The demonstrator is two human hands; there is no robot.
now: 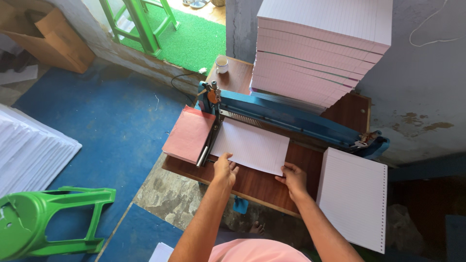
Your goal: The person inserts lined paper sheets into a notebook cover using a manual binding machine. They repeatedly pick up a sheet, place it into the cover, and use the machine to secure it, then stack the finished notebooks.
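A small stack of white lined sheets [252,144] lies flat on the brown wooden table [257,184], its far edge pushed under the long blue punching machine [291,119]. My left hand [225,170] presses on the sheets' near left corner. My right hand [293,178] grips the near right corner. Both sets of fingers rest on the paper's front edge.
A tall pile of lined paper [323,48] stands behind the machine. Punched sheets [353,196] overhang the table at right. A pink pad [189,133] lies left of the machine, a cup [222,64] at the back. A green stool [43,221] lies tipped on the blue floor.
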